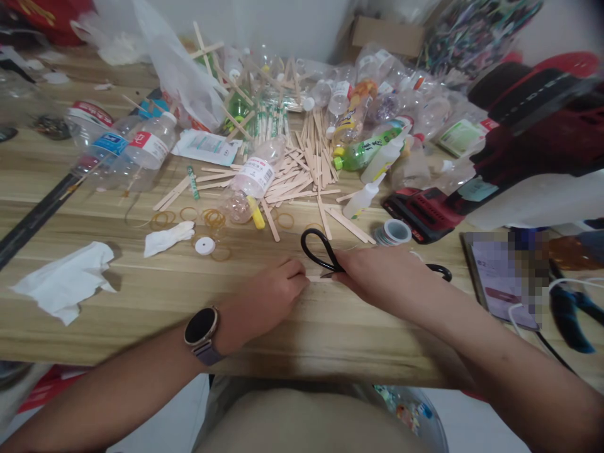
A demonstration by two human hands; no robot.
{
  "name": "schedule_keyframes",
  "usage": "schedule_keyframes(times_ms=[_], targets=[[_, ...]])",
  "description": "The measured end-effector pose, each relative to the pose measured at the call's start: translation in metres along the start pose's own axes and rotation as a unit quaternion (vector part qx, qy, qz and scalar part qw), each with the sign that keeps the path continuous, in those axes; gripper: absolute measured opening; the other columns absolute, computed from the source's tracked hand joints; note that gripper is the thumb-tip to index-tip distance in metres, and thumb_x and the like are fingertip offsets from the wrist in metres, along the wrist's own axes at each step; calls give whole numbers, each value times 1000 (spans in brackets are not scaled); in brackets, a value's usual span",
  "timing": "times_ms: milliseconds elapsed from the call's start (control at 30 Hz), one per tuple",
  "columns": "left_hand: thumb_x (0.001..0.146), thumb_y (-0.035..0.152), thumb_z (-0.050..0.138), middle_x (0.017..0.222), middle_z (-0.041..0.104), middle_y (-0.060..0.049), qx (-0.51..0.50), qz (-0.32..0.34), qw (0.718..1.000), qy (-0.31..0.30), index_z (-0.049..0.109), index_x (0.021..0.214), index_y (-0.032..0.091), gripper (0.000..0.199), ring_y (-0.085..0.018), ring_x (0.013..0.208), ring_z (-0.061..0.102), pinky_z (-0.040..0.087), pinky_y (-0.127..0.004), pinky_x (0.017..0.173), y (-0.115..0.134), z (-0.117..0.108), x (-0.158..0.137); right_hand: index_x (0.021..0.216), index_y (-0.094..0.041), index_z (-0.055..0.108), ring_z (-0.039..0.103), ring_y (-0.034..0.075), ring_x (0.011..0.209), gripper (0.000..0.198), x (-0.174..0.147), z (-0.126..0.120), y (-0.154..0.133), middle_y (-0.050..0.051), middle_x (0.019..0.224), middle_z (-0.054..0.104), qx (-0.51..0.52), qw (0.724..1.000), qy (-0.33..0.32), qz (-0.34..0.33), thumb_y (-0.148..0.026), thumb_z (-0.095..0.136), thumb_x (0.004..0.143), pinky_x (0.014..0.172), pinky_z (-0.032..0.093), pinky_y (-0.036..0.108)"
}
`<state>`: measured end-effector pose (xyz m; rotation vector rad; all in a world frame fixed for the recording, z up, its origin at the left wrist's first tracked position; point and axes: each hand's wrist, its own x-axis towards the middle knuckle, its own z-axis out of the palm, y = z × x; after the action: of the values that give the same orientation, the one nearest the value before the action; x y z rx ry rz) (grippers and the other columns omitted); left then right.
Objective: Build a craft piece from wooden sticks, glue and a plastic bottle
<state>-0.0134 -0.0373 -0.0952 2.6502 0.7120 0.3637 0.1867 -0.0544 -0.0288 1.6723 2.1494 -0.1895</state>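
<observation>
An indoor craft workspace is indicated. On a light-brown wood-grain table (151, 302), flat pale wooden sticks (295, 182), clear labelled plastic bottles (151, 148), thin amber rubber bands (214, 218) and a red-and-black battery-powered tool (500, 151) are placed. A pale wall (302, 22) is seen behind.

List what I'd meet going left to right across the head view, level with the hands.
Crumpled white tissue, smartwatch, left hand, the bare stretch of wooden stick, right hand, smartphone, blue-and-black tool handles.
</observation>
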Motion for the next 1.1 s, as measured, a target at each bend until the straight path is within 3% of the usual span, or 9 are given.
schedule_keyframes(times_ms=[233,333,433,533,600,833,1100], targets=[[93,6,44,100,67,-9,-17,-7,1000,-4,69,92,13,26,-21,93,61,51,-34,85,2,-1,-1,100,-18,68,74,30,76,23,1,-3,-2,14,80,76,-9,1000,-2,0,-32,51,93,57,48,31],[89,6,46,98,68,-7,-57,-29,998,21,69,89,16,25,-20,93,62,52,-32,85,-6,-6,1,102,-18,68,74,30,75,23,4,-6,-4,14,79,76,-18,1000,-13,-11,-29,50,94,56,47,31],[81,5,43,88,70,-7,-67,-114,988,83,68,80,17,28,-22,90,63,52,-37,83,-22,-17,4,103,-18,69,73,31,73,21,9,-13,-6,14,78,76,-29,998,-28,-44,-27,53,93,56,47,33],[77,8,43,85,72,-3,-79,-250,953,149,68,77,19,28,-21,84,64,51,-36,82,-36,-30,8,101,-19,71,73,32,77,19,16,-23,-7,14,84,76,-40,996,-43,-70,-27,57,91,59,48,34],[77,11,43,84,74,-3,-78,-288,940,167,69,76,19,27,-21,81,65,51,-35,80,-41,-34,10,99,-18,72,73,33,80,18,22,-30,-8,15,85,76,-53,993,-63,-84,-29,60,90,60,49,36],[77,14,42,86,75,-4,-46,-251,956,146,70,79,19,28,-21,83,65,50,-34,77,-36,-30,9,97,-19,75,73,34,82,17,28,-41,-16,13,85,76,-66,989,-83,-101,-30,66,88,66,52,40],[79,14,43,87,73,-5,-44,-223,968,104,70,80,19,27,-23,85,65,50,-35,78,-35,-21,8,99,-18,72,73,34,81,17,15,-38,-18,15,84,76,-84,988,-81,-102,-16,58,90,61,48,38]])
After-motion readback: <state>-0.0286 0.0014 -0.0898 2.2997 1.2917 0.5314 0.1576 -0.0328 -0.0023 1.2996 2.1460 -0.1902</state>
